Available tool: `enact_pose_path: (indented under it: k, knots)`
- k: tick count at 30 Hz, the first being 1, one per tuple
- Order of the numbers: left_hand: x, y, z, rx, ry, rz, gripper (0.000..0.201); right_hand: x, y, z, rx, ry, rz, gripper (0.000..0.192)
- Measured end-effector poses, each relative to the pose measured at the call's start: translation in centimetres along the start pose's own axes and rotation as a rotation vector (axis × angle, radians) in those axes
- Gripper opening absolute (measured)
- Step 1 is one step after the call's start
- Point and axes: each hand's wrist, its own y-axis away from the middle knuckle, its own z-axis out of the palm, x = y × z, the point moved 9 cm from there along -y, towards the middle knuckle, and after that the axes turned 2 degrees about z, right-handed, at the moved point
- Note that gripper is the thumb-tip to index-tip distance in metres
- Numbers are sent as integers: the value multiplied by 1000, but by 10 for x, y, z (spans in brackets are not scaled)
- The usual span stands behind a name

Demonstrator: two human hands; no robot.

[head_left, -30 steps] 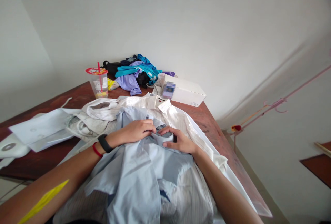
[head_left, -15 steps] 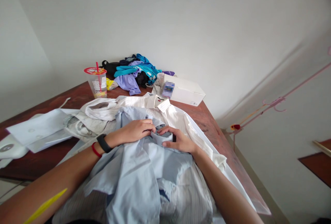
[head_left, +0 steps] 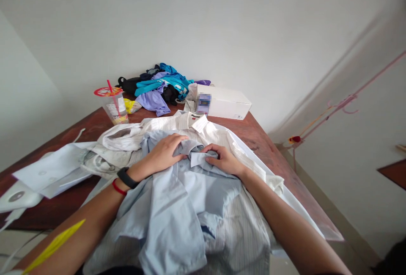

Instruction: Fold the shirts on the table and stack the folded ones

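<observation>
A light blue-grey shirt [head_left: 169,220] lies front up on top of a white striped shirt [head_left: 247,228]. My right hand [head_left: 223,160] pinches the right side of the blue-grey shirt's collar [head_left: 198,159] between thumb and fingers. Across the collar's other side rests my left hand [head_left: 166,152], its thumb and fingers spread apart and touching the cloth. The fingertips of both hands are partly hidden by collar folds. A dark band [head_left: 127,177] and a red cord are on my left wrist.
A lidded plastic cup [head_left: 114,108] with a red straw stands at the back left. Behind are piled clothes [head_left: 165,86] and a white box [head_left: 226,102]. Folded white paper [head_left: 53,169] and a white device [head_left: 20,196] lie left. The brown table's edge [head_left: 269,139] runs along the right.
My left hand's thumb and fingers have spread from a closed pinch at the collar. The right side of the collar now lies flatter under my right hand. The view has shifted slightly.
</observation>
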Motion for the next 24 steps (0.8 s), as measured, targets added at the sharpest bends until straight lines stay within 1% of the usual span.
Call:
enact_pose_path:
  k: [3,5,8,10,12,14,16,18,22,24]
  knots:
    - [-15,1,-10,69,-92,-50,61,-4,0,-14,100,-20,-16,23]
    - [-27,3,-21,122,-152,-111,68,-5,1,-26,175,-58,-20,23]
    - [-48,9,-39,188,-222,-225,69,-5,4,-48,330,-152,-19,22]
    - [-62,13,-45,180,-233,-310,65,-4,7,-64,459,-219,-31,22]
    - [-75,17,-46,131,-228,-389,63,-1,11,-75,559,-282,-44,23]
    - [-83,18,-45,77,-218,-429,58,2,12,-81,614,-331,-49,24]
    - [-86,16,-48,66,-197,-425,47,3,12,-85,646,-345,-52,23]
    - [-85,14,-61,144,-152,-411,37,4,13,-87,674,-329,-54,22]
    - [-75,17,-106,445,21,-395,35,6,11,-87,697,-304,-44,23]
    - [-68,22,-123,555,154,-415,36,8,9,-85,684,-287,-39,25]
